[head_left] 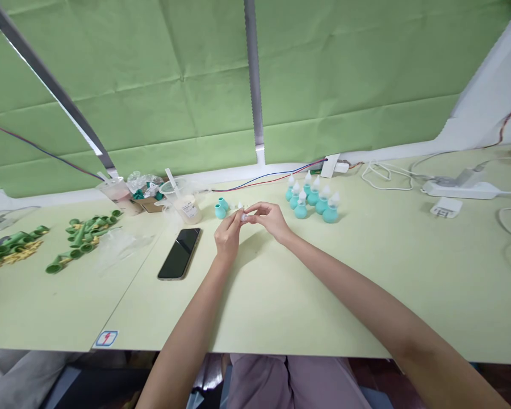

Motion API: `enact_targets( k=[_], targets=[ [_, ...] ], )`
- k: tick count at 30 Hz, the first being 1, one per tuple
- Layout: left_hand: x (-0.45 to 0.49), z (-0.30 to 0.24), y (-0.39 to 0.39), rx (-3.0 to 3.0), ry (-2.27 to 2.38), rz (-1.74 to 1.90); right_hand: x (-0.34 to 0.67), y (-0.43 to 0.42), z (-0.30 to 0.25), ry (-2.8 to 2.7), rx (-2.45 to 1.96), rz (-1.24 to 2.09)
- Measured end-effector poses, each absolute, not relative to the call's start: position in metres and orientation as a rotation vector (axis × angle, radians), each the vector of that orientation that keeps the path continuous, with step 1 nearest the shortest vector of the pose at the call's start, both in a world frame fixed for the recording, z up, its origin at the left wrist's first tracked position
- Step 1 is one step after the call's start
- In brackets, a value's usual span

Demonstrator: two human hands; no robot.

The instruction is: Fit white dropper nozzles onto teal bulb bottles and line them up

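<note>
My left hand (pixel 228 232) and my right hand (pixel 271 219) meet above the middle of the table. Their fingertips pinch a small white piece (pixel 244 217) between them, partly covered by the fingers. Just left of my left hand stand two small turquoise vase-like pots (pixel 220 211) with open necks. Behind the fingers a small white tip (pixel 240 205) shows, mostly hidden. To the right of my right hand, several round turquoise pots (pixel 330 213) with white flame-shaped tops stand upright in a group.
A black phone (pixel 179 254) lies left of my left forearm. Behind it are a labelled plastic cup (pixel 189 209), a small cardboard box (pixel 150 203) and another cup (pixel 120 196). Green horn-shaped parts (pixel 83 233) lie at far left. A power strip (pixel 464 190) and white charger (pixel 446 207) sit at right.
</note>
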State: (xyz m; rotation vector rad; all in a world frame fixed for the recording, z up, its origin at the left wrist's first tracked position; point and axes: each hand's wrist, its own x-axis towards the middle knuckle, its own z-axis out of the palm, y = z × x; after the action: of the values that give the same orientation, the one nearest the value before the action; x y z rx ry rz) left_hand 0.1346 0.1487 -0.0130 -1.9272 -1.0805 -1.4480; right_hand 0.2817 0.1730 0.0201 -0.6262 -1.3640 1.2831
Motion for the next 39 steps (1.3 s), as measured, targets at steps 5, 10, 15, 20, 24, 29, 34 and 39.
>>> enact_targets(
  k=[5,10,15,20,24,29,34,39],
  targets=[
    [0.132,-0.020,0.150,-1.983,-1.027,-1.406,0.288,0.178,0.016,-1.344,-0.552,1.482],
    [0.132,-0.023,0.151,-2.033,-0.991,-1.341,0.294,0.179,0.011,-1.313,-0.563,1.628],
    [0.135,-0.016,0.146,-2.075,-0.917,-1.317,0.296,0.182,0.006,-1.293,-0.599,1.695],
    [0.136,-0.010,0.144,-2.086,-0.888,-1.253,0.299,0.186,0.000,-1.302,-0.578,1.675],
    [0.134,-0.007,0.143,-2.079,-0.879,-1.167,0.299,0.186,0.001,-1.314,-0.570,1.669],
    [0.134,-0.007,0.143,-2.053,-0.931,-1.092,0.297,0.184,0.002,-1.291,-0.589,1.660],
    [0.133,-0.011,0.145,-2.045,-0.981,-1.071,0.298,0.183,-0.002,-1.280,-0.594,1.666],
    [0.133,-0.014,0.146,-2.114,-1.042,-1.002,0.297,0.183,-0.006,-1.245,-0.612,1.684]
  ],
)
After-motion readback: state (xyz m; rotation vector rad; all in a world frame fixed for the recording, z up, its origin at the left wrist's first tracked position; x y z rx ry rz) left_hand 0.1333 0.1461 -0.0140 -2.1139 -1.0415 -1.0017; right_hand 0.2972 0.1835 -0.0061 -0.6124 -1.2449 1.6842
